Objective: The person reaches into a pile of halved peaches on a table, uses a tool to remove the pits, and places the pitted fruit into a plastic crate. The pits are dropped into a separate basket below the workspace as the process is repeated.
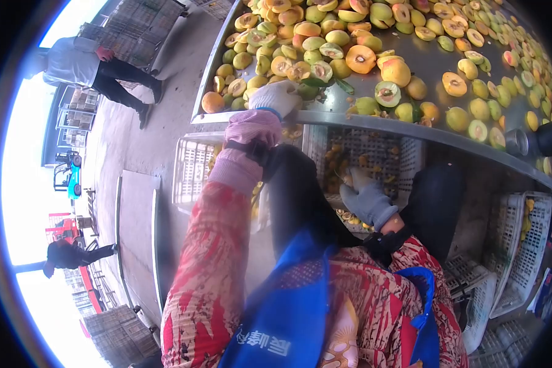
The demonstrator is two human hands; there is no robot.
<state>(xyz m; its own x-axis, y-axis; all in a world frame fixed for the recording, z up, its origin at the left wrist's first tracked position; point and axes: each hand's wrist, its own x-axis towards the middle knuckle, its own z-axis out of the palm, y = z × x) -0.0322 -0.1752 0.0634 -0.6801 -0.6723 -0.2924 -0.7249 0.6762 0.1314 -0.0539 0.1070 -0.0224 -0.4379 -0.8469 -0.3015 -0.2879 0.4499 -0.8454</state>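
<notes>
Several cut fruits [281,66] lie just beyond the gloved left fingers [290,92].

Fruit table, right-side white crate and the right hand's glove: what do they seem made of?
Table: probably sheet metal, smooth, with glossy reflections.
Crate: likely moulded plastic, with a regular lattice of openings.
Glove: apparently fabric, matte grey-blue, following the fingers closely; any coating can't be confirmed.
</notes>
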